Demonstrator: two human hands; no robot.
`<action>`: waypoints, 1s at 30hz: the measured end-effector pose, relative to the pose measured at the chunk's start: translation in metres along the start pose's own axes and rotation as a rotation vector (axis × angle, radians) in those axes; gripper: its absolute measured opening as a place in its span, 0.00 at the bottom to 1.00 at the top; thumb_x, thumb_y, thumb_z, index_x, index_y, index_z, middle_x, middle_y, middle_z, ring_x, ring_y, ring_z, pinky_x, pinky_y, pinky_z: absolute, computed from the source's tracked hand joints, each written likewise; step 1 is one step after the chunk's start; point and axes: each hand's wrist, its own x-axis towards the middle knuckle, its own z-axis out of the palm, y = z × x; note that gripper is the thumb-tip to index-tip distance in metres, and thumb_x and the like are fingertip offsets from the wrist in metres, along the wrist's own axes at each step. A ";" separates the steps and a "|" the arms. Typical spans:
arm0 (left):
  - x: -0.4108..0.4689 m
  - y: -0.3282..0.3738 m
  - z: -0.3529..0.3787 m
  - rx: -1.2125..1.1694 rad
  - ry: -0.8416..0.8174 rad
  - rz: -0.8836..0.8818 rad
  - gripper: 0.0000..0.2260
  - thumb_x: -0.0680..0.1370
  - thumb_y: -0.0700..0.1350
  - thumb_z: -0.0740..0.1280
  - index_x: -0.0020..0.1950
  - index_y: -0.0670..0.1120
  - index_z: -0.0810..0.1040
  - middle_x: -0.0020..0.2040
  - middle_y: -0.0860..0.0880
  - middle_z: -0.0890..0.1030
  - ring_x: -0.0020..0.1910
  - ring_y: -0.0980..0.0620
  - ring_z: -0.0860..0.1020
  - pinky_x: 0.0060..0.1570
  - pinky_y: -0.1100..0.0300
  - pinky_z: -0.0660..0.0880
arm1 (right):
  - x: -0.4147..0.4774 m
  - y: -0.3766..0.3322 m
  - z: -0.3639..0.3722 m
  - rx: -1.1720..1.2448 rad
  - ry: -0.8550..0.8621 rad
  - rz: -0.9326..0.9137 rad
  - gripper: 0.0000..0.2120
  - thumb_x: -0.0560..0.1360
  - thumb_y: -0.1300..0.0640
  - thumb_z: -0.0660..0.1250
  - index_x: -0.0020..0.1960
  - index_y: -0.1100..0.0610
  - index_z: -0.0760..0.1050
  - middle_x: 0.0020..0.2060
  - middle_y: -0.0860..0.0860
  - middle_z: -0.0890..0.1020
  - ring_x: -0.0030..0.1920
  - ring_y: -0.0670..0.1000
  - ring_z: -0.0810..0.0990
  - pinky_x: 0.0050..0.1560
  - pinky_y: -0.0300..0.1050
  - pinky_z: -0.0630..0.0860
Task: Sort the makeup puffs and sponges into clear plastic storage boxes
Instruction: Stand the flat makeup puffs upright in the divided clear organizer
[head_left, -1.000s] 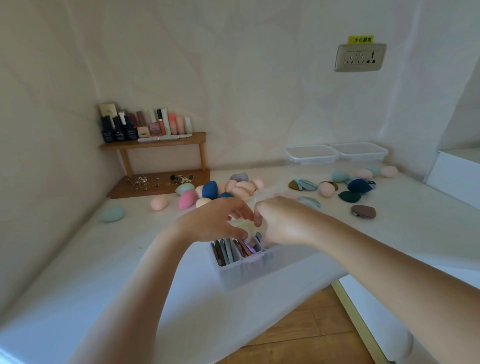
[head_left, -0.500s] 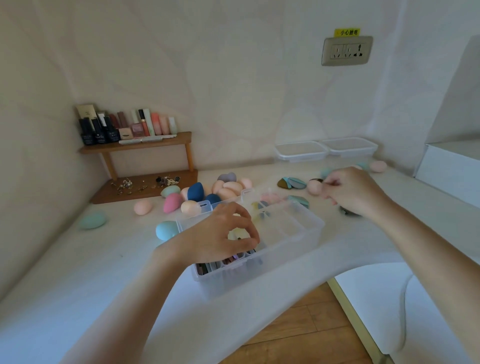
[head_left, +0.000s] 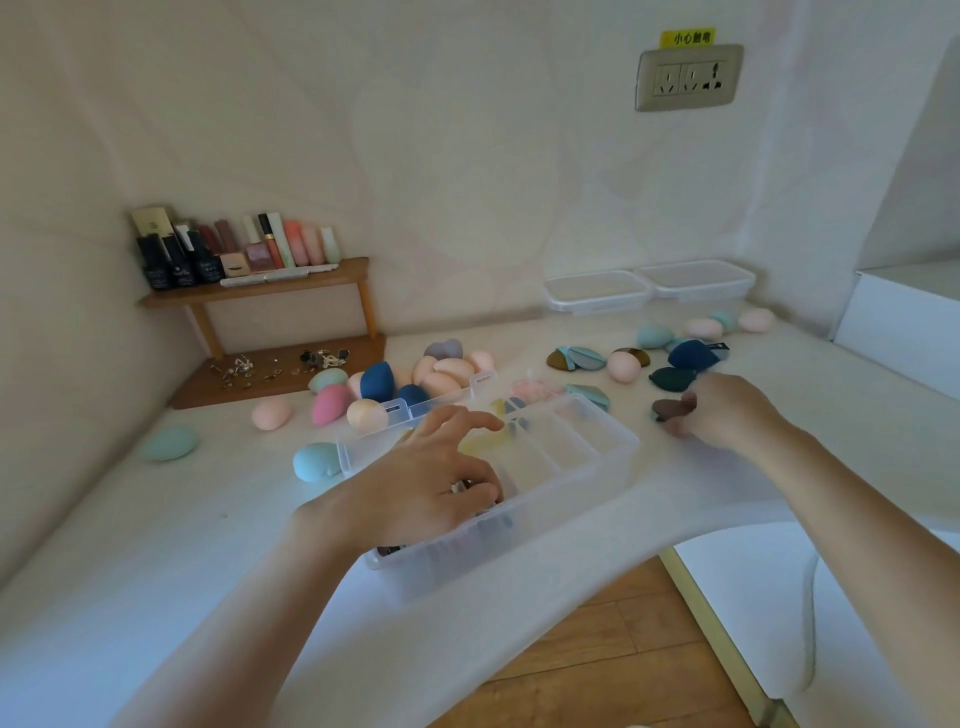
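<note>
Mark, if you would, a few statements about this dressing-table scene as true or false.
1. The right hand touches a brown puff on the table. True.
2. The left hand rests on the wooden shelf. False: the left hand is away from the wooden shelf, reaching into the divided clear box.
3. Two clear containers stand by the back wall. True.
4. The dark blue sponge lies inside the divided box. False: the dark blue sponge lies on the table behind it.
</note>
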 end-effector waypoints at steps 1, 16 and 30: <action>0.001 0.001 0.000 0.012 -0.002 -0.001 0.10 0.79 0.53 0.61 0.50 0.56 0.83 0.70 0.63 0.58 0.68 0.65 0.51 0.68 0.58 0.60 | 0.000 -0.002 0.000 0.050 -0.017 -0.012 0.10 0.71 0.48 0.70 0.44 0.54 0.76 0.48 0.54 0.79 0.48 0.56 0.77 0.36 0.42 0.67; -0.001 -0.001 -0.011 -0.279 0.108 -0.059 0.11 0.78 0.47 0.60 0.44 0.50 0.82 0.59 0.61 0.72 0.59 0.64 0.70 0.56 0.66 0.68 | -0.036 -0.047 -0.033 0.574 0.244 -0.286 0.08 0.76 0.61 0.62 0.45 0.67 0.73 0.35 0.59 0.77 0.40 0.61 0.79 0.38 0.44 0.65; -0.009 -0.021 -0.027 -0.272 0.089 -0.128 0.10 0.75 0.42 0.68 0.45 0.59 0.79 0.52 0.62 0.78 0.54 0.64 0.74 0.55 0.70 0.69 | -0.144 -0.146 -0.010 0.225 0.269 -0.785 0.06 0.76 0.58 0.62 0.46 0.58 0.78 0.31 0.43 0.72 0.37 0.46 0.73 0.33 0.38 0.60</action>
